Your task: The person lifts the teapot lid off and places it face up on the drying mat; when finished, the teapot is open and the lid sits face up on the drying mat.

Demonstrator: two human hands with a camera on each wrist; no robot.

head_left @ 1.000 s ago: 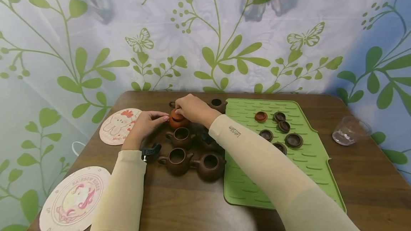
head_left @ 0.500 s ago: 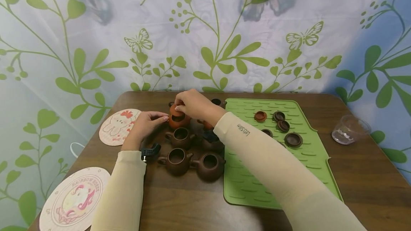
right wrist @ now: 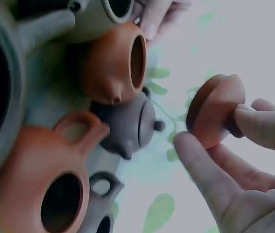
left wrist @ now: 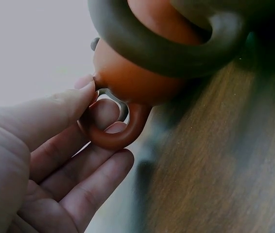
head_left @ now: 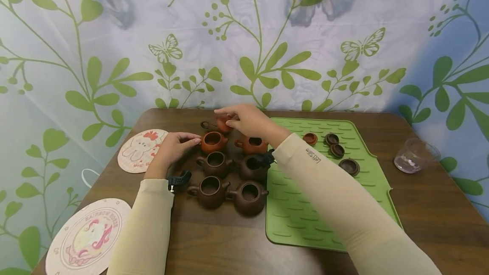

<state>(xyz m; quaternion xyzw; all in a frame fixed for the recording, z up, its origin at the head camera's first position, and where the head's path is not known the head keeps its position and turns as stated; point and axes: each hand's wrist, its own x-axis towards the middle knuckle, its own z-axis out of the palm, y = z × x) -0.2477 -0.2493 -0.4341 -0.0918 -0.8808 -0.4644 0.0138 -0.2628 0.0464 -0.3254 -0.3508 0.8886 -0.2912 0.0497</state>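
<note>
My left hand (head_left: 171,150) pinches the ring handle (left wrist: 112,141) of an orange clay teapot (head_left: 214,148), which stands lidless among the others. Held by the fingertips of my right hand (head_left: 252,121), an orange teapot lid (right wrist: 220,109) is raised off the pot, tilted, beyond its mouth. Behind it sits a dark teapot (right wrist: 128,124) with its lid on, partly covered by the lid and hand in the head view. A second lidless orange teapot (right wrist: 35,165) stands to the right, under my right wrist.
Several lidless dark teapots stand nearer me, among them a front right one (head_left: 250,207). On a green mat (head_left: 298,220) lie a red-orange lid (head_left: 310,138) and dark lids (head_left: 349,166). A clear plastic cup (head_left: 414,156) is far right; round coasters (head_left: 91,234) lie left.
My right hand has lifted the orange lid off the left orange teapot and carried it back and slightly right, uncovering the pot's mouth. My left hand stays at the handle.
</note>
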